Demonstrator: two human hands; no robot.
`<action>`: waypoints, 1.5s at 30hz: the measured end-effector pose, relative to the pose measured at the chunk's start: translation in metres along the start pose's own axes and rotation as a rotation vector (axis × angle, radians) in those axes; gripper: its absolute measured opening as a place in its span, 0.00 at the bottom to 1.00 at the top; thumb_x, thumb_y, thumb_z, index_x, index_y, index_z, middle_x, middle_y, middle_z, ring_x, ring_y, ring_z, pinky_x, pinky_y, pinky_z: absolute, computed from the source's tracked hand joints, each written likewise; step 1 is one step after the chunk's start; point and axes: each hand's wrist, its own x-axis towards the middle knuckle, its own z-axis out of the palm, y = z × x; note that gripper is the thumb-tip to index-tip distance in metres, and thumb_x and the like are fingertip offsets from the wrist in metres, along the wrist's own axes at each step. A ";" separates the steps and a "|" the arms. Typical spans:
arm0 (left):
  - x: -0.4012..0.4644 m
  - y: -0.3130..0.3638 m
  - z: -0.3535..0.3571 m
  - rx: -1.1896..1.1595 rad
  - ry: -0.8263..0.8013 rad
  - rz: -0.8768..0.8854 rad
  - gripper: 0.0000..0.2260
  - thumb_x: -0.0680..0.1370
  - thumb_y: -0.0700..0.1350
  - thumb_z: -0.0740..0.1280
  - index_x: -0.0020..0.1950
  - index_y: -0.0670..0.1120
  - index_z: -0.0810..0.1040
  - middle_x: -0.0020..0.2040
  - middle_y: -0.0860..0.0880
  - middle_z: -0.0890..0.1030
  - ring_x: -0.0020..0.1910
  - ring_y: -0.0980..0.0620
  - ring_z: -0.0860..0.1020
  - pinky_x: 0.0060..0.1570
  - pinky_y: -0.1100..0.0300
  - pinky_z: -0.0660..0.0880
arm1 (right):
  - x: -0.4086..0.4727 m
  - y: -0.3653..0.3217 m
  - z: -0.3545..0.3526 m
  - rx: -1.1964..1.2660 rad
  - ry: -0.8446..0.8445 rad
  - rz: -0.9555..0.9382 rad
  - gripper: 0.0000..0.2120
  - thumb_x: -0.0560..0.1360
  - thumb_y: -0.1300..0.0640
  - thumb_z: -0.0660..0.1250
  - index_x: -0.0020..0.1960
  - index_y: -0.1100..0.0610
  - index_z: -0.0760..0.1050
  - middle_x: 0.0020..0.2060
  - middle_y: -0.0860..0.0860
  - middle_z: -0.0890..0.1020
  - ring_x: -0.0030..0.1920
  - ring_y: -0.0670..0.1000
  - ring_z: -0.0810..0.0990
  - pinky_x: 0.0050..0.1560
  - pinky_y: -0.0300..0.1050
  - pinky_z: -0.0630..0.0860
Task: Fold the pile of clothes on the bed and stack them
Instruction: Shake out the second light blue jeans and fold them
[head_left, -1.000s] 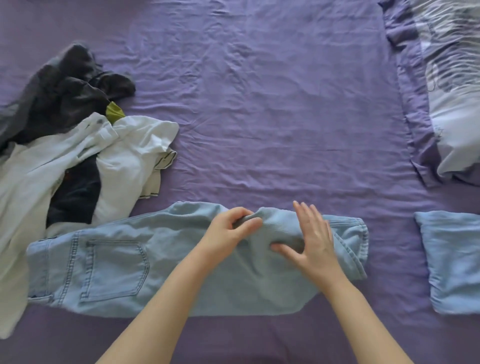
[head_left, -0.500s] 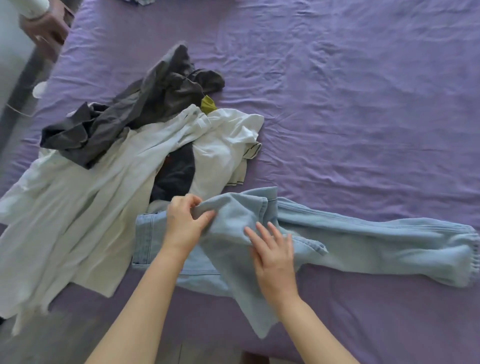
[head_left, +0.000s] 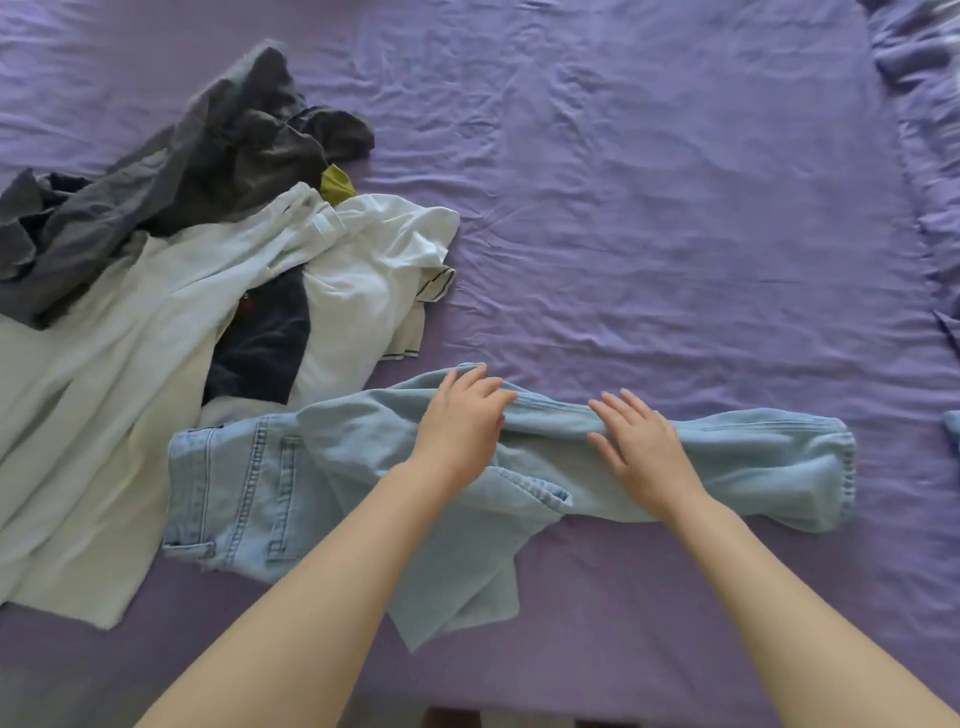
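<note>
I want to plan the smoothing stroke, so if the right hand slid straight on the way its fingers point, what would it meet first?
The right hand lies flat on the light blue denim jeans, fingers pointing up-left. Past the jeans' far edge, only bare wrinkled purple bedsheet appears ahead.

We have one view only, head-worn, looking steeply down and forward over the purple bed (head_left: 649, 208); our forearms enter from the lower edge, with the near mattress edge at frame bottom.
</note>
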 end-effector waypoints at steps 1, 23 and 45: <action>0.011 0.004 0.002 0.050 -0.039 0.033 0.19 0.79 0.37 0.59 0.69 0.47 0.71 0.69 0.49 0.71 0.73 0.49 0.61 0.72 0.54 0.49 | 0.005 0.014 -0.002 -0.038 -0.046 0.040 0.23 0.81 0.47 0.54 0.75 0.52 0.60 0.74 0.47 0.62 0.76 0.49 0.53 0.71 0.51 0.56; 0.137 0.035 0.036 0.209 -0.348 -0.279 0.15 0.78 0.54 0.64 0.62 0.50 0.72 0.61 0.46 0.73 0.61 0.43 0.70 0.57 0.51 0.66 | 0.066 0.157 -0.058 -0.254 -0.257 -0.048 0.20 0.73 0.35 0.62 0.53 0.50 0.71 0.51 0.49 0.80 0.57 0.53 0.74 0.53 0.48 0.66; 0.222 0.261 0.095 -0.211 -0.538 0.022 0.16 0.73 0.55 0.70 0.49 0.46 0.70 0.48 0.49 0.75 0.49 0.46 0.73 0.44 0.55 0.66 | -0.034 0.254 -0.014 0.822 0.335 0.544 0.37 0.74 0.65 0.68 0.76 0.51 0.55 0.70 0.46 0.68 0.68 0.46 0.68 0.60 0.28 0.60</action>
